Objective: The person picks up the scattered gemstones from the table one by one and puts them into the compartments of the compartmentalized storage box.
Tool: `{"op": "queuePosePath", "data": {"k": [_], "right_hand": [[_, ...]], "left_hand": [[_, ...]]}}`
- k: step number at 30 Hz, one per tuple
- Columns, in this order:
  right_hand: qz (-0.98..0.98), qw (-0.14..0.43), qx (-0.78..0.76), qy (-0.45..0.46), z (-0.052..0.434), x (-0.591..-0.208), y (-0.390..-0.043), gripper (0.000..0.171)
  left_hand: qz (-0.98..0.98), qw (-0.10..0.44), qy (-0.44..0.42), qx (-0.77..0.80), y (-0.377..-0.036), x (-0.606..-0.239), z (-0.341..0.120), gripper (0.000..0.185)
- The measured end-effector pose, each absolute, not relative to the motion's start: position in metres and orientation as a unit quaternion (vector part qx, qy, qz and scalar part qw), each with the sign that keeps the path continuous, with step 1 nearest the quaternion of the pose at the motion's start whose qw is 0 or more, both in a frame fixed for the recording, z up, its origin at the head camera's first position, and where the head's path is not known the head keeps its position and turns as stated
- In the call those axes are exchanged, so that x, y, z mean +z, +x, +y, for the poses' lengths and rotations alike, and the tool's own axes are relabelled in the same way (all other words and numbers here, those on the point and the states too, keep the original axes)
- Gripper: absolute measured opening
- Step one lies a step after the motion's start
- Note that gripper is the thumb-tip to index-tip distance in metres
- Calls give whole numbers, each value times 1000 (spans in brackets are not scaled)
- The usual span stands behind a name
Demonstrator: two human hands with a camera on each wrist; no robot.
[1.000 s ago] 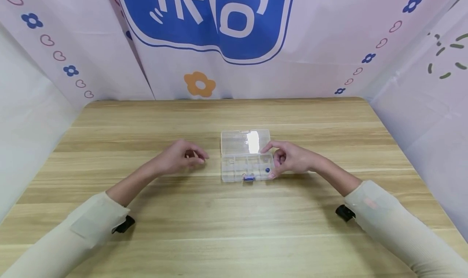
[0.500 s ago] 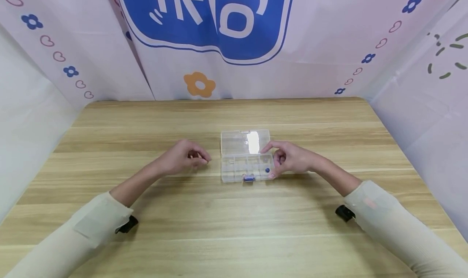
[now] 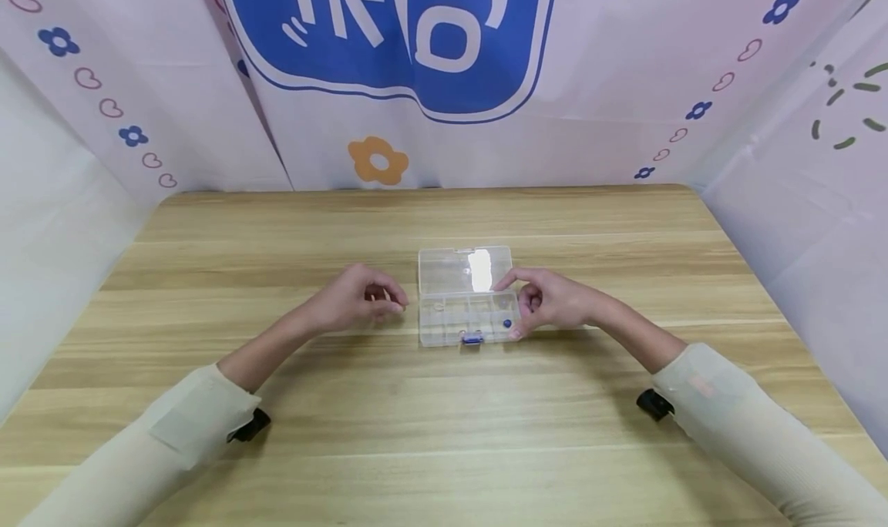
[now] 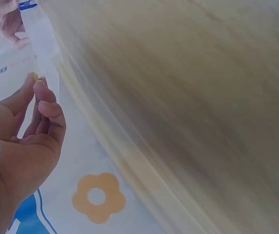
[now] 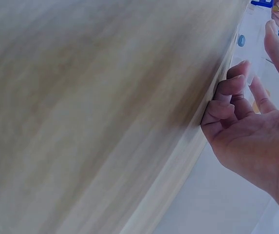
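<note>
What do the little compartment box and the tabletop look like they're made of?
The compartment box looks like clear hard plastic with a glossy finish: the wood shows through its walls, and its open lid throws a bright glare. Its small clasp is blue, probably plastic too. The table looks like light wood or wood-grain laminate, matte, with long streaked grain; which one cannot be told.

Clear plastic box [image 3: 466,296] with blue clasp [image 3: 472,339] and blue bead [image 3: 507,323], light wood-grain table [image 3: 444,419], cream sleeves [image 3: 756,434], white backdrop [image 3: 388,72] with blue logo, orange flower at 12 o'clock.
</note>
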State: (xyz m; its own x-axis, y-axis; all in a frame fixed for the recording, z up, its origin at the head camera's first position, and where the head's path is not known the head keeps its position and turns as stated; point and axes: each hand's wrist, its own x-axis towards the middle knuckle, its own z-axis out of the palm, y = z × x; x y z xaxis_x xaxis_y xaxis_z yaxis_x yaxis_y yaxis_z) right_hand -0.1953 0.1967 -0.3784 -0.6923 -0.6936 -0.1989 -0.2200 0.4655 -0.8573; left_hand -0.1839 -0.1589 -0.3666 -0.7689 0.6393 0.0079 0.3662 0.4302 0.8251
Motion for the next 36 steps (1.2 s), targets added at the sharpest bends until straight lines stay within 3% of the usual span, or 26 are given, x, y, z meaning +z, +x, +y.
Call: {"op": "queuePosePath", "data": {"k": [36], "right_hand": [[815,270,-429,-282,196,-379,-196,67]], "left_hand": [[841,153,312,414,-182,-365,-132,4]]}}
